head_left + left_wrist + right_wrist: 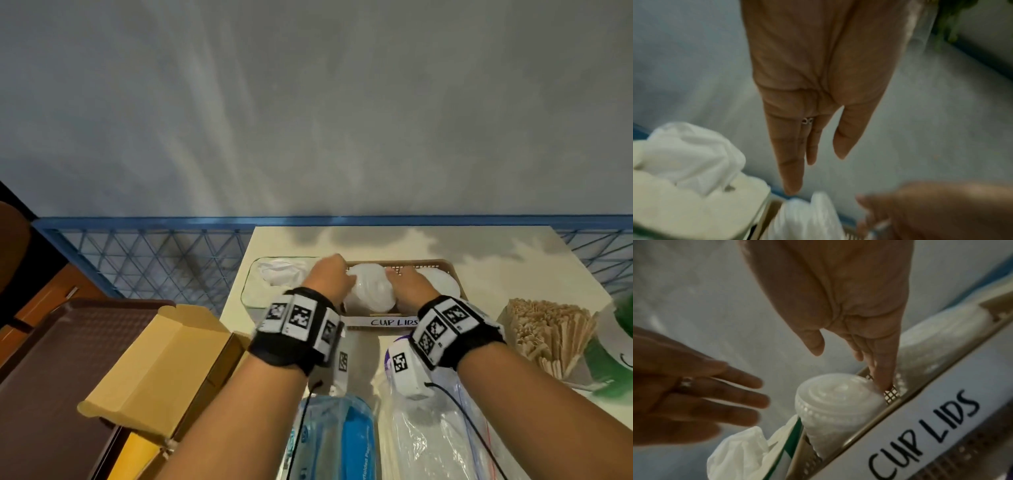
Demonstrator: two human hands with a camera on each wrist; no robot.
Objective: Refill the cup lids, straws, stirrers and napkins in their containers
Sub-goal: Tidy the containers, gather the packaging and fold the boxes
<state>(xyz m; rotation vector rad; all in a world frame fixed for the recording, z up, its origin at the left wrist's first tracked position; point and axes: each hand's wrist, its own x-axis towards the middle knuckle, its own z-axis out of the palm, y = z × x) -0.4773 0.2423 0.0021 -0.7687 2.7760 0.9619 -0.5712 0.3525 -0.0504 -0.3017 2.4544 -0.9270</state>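
Now both hands are over the brown basket (442, 265) with the label "CUP LIDS" (394, 322). The left hand (329, 277) has straight, relaxed fingers and holds nothing; it is just left of the stack of lids (835, 404). The right hand (411, 286) is also released, and 1 straight fingertip (885, 382) reaches down beside the top lid, between the stack and the basket wall. The stack lies tilted inside the basket, between the 2 hands. Left of the left hand is a napkin box (253, 291) with white napkins (281, 272). Right of the right hand stand wooden stirrers (548, 329).
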